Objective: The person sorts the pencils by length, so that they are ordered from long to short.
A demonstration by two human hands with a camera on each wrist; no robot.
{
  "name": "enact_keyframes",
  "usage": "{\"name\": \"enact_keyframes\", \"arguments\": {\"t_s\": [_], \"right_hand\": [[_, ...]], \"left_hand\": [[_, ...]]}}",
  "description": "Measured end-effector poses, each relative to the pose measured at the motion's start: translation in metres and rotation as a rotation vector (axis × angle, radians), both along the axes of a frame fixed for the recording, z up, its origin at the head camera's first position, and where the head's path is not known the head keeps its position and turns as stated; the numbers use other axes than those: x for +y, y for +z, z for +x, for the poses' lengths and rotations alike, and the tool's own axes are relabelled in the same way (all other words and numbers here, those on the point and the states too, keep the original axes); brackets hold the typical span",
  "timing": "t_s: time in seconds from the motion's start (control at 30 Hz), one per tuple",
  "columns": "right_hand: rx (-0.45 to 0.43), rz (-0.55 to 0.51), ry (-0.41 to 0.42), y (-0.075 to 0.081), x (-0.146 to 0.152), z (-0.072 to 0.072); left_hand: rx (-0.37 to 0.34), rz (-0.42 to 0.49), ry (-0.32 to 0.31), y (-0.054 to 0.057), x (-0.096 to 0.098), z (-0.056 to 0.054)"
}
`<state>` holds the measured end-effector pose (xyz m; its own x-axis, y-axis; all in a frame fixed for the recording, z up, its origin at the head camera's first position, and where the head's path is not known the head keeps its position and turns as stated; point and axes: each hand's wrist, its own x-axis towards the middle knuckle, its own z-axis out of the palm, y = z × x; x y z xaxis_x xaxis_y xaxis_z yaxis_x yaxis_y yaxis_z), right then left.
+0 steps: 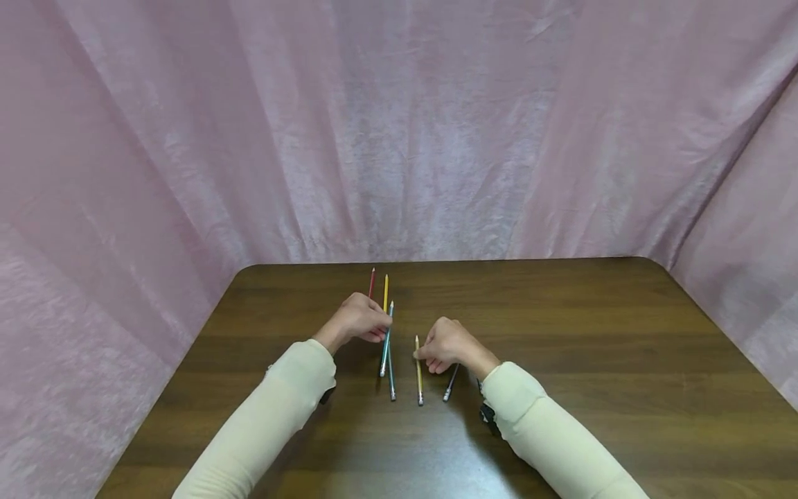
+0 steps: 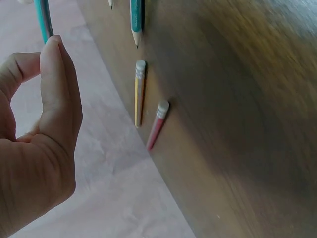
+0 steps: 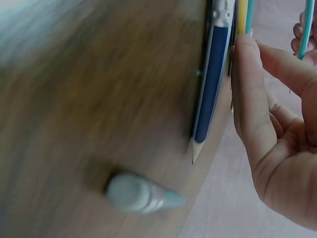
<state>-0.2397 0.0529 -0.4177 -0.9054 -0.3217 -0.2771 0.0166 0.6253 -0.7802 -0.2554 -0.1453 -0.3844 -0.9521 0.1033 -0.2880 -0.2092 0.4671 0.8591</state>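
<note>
Softly, pink curtains [image 1: 436, 138] hang behind the brown table [image 1: 592, 339] bearing pencils [image 1: 420, 381].

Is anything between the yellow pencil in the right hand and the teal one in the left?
In the head view, yes: another teal pencil has its eraser end between the yellow pencil and the lower end of the held teal pencil. Nothing visible separates the left hand or right hand from its pencil.

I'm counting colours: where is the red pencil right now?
In the head view, the red pencil lies near the far edge of the table, left of a yellow pencil, just beyond the left hand.
</note>
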Motion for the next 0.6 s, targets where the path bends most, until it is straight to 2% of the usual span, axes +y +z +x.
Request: {"name": "enact_keyframes", "arguments": {"t_s": [0.33,0.6], "right_hand": [[-0.014,0.127,-0.006,-0.001,-0.017,-0.004],[-0.042,0.180,-0.003,-0.001,-0.027,-0.006]], "left_hand": [[-0.006,0.010,0.017,0.003,-0.009,0.000],[-0.006,0.020,0.031,0.003,-0.014,-0.003]]}}
